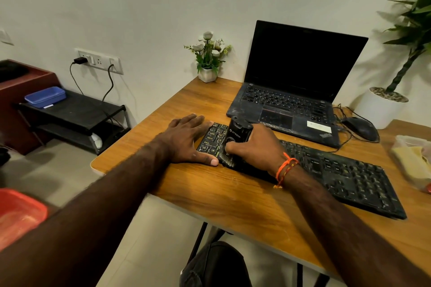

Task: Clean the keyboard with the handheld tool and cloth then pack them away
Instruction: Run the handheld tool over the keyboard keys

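A long black keyboard [338, 172] lies slantwise on the wooden desk [233, 196]. My right hand [256, 147] grips a black handheld cleaning tool [238, 134], its lower end down on the keyboard's left keys. My left hand [186, 140] lies flat with straight fingers against the keyboard's left end, thumb along its front edge. A yellow cloth [410, 161] sits in a clear container at the desk's right edge, partly cut off.
An open laptop [293, 91] stands behind the keyboard, a mouse [360, 128] to its right. A small flower pot [207, 74] is at the desk's back corner, a large potted plant [382, 107] at right. A low black rack holds a blue box [45, 96].
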